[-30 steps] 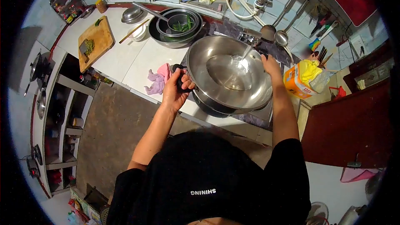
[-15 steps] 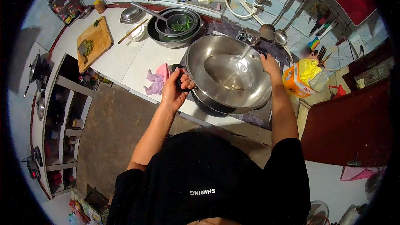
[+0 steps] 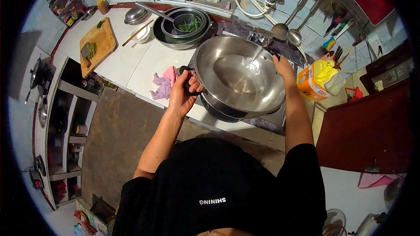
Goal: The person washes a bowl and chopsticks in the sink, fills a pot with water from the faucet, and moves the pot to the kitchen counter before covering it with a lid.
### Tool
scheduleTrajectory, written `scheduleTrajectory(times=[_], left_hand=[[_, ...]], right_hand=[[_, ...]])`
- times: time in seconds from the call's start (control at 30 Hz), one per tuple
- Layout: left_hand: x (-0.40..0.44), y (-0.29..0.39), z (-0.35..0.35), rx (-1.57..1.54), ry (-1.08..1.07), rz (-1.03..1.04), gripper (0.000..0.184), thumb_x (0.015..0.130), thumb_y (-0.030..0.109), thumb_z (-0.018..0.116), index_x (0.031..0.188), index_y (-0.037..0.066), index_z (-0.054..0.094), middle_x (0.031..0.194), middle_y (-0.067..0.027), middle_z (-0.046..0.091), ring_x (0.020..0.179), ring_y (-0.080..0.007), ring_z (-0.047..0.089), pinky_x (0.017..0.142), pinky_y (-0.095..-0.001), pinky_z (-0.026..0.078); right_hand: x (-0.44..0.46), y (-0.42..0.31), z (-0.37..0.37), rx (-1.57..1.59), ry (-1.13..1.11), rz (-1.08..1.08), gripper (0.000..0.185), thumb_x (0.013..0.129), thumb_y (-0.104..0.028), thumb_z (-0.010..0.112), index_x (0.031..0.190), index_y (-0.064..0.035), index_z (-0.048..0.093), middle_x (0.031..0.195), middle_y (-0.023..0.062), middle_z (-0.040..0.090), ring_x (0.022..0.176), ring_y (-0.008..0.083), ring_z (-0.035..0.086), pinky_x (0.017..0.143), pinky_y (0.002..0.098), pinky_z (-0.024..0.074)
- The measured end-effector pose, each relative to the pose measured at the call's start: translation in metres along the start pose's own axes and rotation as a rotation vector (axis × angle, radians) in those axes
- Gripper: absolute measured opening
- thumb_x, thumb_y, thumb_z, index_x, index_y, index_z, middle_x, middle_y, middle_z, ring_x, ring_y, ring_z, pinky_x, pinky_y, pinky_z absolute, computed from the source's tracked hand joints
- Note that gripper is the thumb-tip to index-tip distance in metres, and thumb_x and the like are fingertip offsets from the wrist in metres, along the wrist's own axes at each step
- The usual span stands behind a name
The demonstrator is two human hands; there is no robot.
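We identify the counter (image 3: pixel 142 67) as the largest working surface; it runs along the window and continues to the right beneath the pan. To its right stands a brown cabinet (image 3: pixel 363 135). The pan (image 3: pixel 270 85), wide and of bright steel, is held in front of us at the right part of the counter, between our two hands; a pool of clear liquid (image 3: pixel 238 76) lies in its bottom. Beyond it, to the left, we see nested bowls (image 3: pixel 172 45), the topmost containing greens (image 3: pixel 189 27). The board (image 3: pixel 106 38) lies at the far left of the counter and carries chopped green pieces (image 3: pixel 91 51). An orange box (image 3: pixel 307 81) stands to the right of the pan, just beside our right forearm. Cloths (image 3: pixel 162 86), pink and lavender, lie on the counter beside our left hand (image 3: pixel 183 91), whose fingers are curled around the pan's left black handle. Our right hand (image 3: pixel 285 67) grips the opposite handle; most of its fingers are hidden. Near the bowls we find a metal lid (image 3: pixel 136 15) and a white cup (image 3: pixel 145 36), the latter crossed by a stick (image 3: pixel 130 39). A small jar (image 3: pixel 103 7) stands behind the board.
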State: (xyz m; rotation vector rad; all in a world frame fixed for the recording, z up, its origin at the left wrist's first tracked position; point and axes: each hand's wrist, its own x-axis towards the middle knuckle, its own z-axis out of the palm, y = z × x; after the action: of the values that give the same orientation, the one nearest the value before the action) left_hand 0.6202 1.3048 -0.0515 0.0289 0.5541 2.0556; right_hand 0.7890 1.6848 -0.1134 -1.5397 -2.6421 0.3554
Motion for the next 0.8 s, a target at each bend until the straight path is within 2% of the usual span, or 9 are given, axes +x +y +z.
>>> scheduleTrajectory(times=[0.43,0.73,0.8], left_hand=[[0.0017,0.0007,-0.0050,-0.033,-0.035,-0.022,0.018,0.091,0.022,0.044,0.088,0.005,0.047,0.062,0.0000,0.040,0.048,-0.0097,0.035,0.053,-0.0256,0.033],[0.0015,0.0023,-0.0076,0.013,-0.065,-0.007,0.013,0.089,0.016,0.046,0.091,0.003,0.046,0.064,0.0002,0.041,0.051,-0.0088,0.037,0.054,-0.0244,0.033],[0.0010,0.0018,-0.0077,0.000,-0.004,0.009,0.012,0.088,0.014,0.047,0.092,0.003,0.046,0.067,-0.0002,0.042,0.053,-0.0087,0.038,0.055,-0.0244,0.035]], right_hand=[[-0.0023,-0.0005,-0.0014,0.022,0.018,0.014,0.064,0.086,-0.051,0.033,0.120,0.0026,0.043,0.117,0.0262,0.048,0.108,0.0390,0.047,0.091,0.0424,0.0371],[0.0011,0.0043,0.0042,0.001,0.062,-0.015,0.065,0.086,-0.051,0.033,0.120,0.0024,0.043,0.117,0.0265,0.048,0.107,0.0396,0.047,0.090,0.0427,0.0376],[0.0000,0.0038,0.0047,0.005,0.063,-0.012,0.064,0.086,-0.051,0.033,0.120,0.0024,0.044,0.117,0.0265,0.048,0.107,0.0397,0.047,0.090,0.0427,0.0377]])
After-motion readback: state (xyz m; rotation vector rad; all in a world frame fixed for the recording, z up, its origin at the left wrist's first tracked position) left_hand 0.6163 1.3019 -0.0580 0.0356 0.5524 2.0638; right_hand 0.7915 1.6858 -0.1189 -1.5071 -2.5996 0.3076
